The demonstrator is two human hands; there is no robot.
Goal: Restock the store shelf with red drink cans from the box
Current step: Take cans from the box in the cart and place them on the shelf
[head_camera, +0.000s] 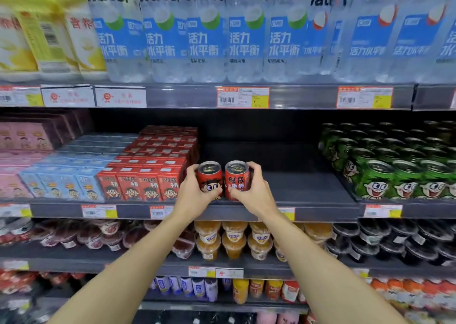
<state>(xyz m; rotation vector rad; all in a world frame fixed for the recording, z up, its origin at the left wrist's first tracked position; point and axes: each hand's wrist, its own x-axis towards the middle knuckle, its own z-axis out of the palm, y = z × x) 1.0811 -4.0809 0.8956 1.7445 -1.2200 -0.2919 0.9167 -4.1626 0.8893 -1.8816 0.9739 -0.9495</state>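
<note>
My left hand (195, 190) wraps one can (210, 179), my right hand (249, 188) the other can (236, 178), both upright at the shelf (308, 188) front. Rigid, smooth, probably full and weighty, so I grip round the sides.

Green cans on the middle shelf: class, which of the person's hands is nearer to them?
Right. The right hand, gripping a red can, lies closer to the green cans; the left hand holds another red can farther left.

Two bare forearms, no sleeves, watch or rings visible; left hand (195, 192), right hand (251, 191) ungloved.
</note>
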